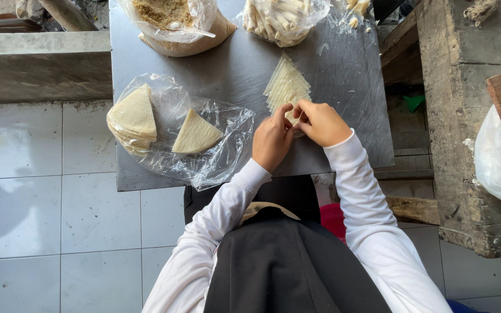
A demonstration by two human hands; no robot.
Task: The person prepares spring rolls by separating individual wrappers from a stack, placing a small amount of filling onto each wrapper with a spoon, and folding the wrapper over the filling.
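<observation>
Left hand (272,141) and right hand (320,123) pinch a thin wrapper sheet (287,88) on the metal table (233,64).

1 head view, straight down, close over metal table (227,64)

- The wrapper sheets (286,86) you are working on are thin, pale cream triangles, laid overlapping in a fanned row on the metal table (233,64), right of centre.
- The row runs from a tip at the far end towards you, each sheet lying flat and set a little nearer than the one before it.
- The nearest sheet's near edge is pinched between your left hand (272,140) and your right hand (322,123); your fingers cover most of that sheet, so you cannot tell its fold.
- The sheets look dry and slightly see-through against the grey steel.
</observation>
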